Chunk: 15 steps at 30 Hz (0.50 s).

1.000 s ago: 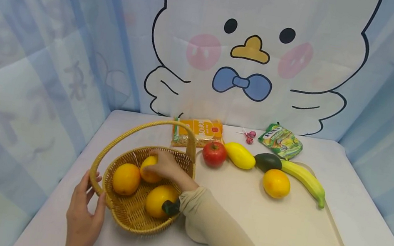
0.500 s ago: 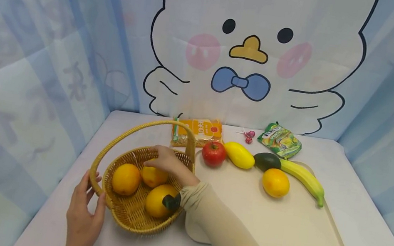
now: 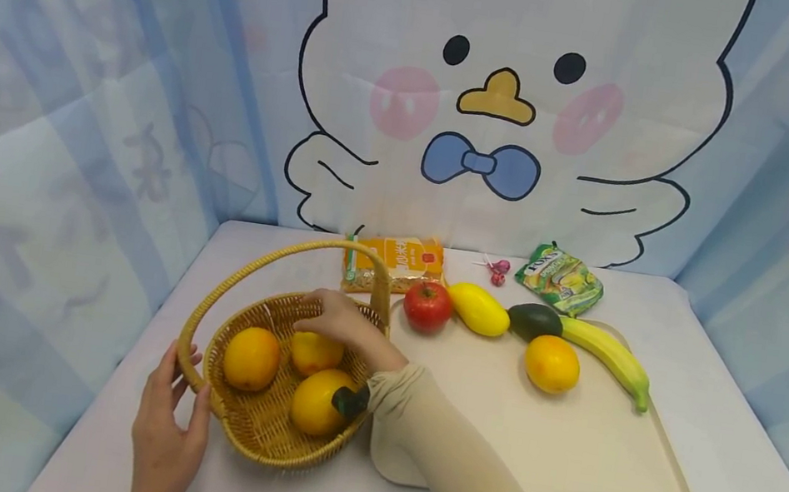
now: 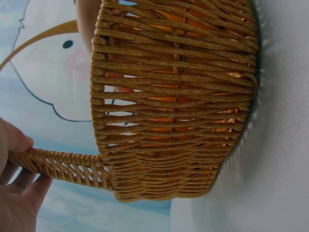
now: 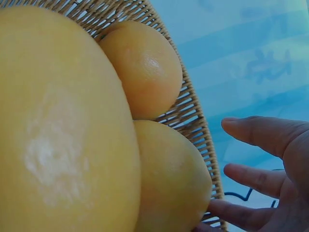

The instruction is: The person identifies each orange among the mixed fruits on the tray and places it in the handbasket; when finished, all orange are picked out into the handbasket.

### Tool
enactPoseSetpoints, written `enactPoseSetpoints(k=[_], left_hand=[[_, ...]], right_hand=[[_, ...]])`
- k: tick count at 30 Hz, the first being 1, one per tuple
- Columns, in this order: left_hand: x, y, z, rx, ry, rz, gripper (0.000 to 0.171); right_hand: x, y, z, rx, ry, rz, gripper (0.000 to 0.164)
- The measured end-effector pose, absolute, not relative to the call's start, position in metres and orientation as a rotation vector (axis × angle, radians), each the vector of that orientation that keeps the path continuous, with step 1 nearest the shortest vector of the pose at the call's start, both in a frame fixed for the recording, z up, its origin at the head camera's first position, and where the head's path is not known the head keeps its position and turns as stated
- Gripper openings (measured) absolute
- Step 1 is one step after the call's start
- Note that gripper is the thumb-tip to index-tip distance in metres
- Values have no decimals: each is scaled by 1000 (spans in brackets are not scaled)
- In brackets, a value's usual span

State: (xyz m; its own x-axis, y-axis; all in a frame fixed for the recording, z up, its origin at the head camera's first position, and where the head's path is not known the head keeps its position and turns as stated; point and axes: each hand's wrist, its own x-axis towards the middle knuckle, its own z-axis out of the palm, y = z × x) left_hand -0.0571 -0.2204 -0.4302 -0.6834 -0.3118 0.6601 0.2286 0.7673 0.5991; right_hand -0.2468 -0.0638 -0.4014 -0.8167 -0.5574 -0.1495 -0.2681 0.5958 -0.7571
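Observation:
In the head view, my left hand (image 3: 169, 437) holds the base of the handle of a wicker basket (image 3: 260, 447). Thumb and fingers close around that handle (image 4: 67, 166) in the left wrist view. My right hand (image 3: 346, 323) is inside the basket's far side, over a yellow-orange fruit (image 3: 316, 354). In the right wrist view its thumb and fingers are spread, the thumb apart from the fruit; lower fingers are partly hidden behind it. An orange (image 3: 252, 358) lies at the left, and a larger yellow-orange fruit (image 3: 316, 403) in front, beside a dark green piece (image 3: 350, 401).
Right of the basket is a beige tray (image 3: 521, 474). An apple (image 3: 427, 307), a yellow mango-like fruit (image 3: 478, 309), a dark green fruit (image 3: 533, 322), a banana (image 3: 609, 360) and an orange lemon-shaped fruit (image 3: 552, 365) lie on it. Snack bags (image 3: 399, 265) and lollipops (image 3: 499, 271) lie behind.
The yellow-orange fruit under my right hand has shifted right and toward me in the basket. The right hand has loosened from it and moved slightly right; the left hand stays on the handle.

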Motion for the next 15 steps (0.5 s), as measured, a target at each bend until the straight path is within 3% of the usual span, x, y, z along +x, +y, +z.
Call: enactPoseSetpoints(k=[15], left_hand=[[-56,-217,-429,81,-2160,-849,81]], right_hand=[[-242,-38,-382,-742,2496,-1096,50]])
